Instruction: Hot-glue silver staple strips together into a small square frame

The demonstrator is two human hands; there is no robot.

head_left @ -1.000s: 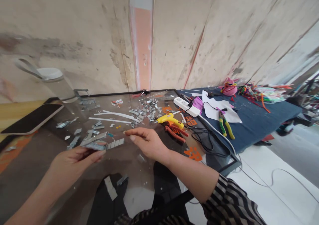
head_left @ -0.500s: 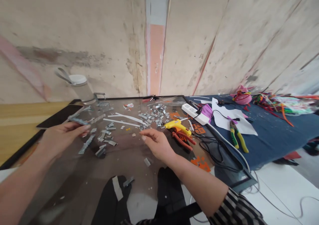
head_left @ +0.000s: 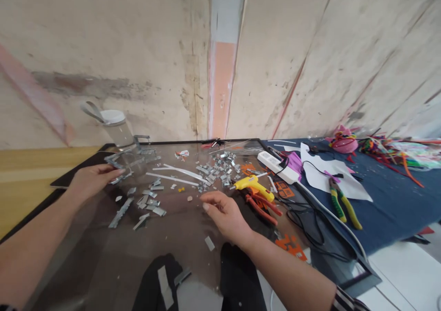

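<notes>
My left hand (head_left: 92,180) is on the left of the glass tabletop (head_left: 165,242), thumb and fingertips closed on the near end of a grey jointed frame (head_left: 119,157) made of small strips. The frame lies in front of a clear jar with a white lid (head_left: 113,116). My right hand (head_left: 227,214) hovers right of the middle, fingers loosely curled, the thumb slightly apart, nothing visible between them. Beyond it lies a pile of small grey metallic-looking pieces (head_left: 220,166). More grey pieces (head_left: 150,200) are scattered between my hands, with a longer joined grey strip (head_left: 120,213) beside them.
Right of my right hand lie a yellow glue gun (head_left: 253,184), red-handled pliers (head_left: 262,208) and black cable (head_left: 306,228). A white power strip (head_left: 277,166) sits behind them. Yellow-green pliers (head_left: 341,203) rest on blue cloth (head_left: 396,200). White sticks (head_left: 174,178) lie mid-table; a dark tablet-like slab (head_left: 79,166) lies left.
My left hand has moved slightly back and set the grey frame down nearer the jar. A grey piece near the loose pieces now lies differently. The view has shifted; my right hand keeps its pose.
</notes>
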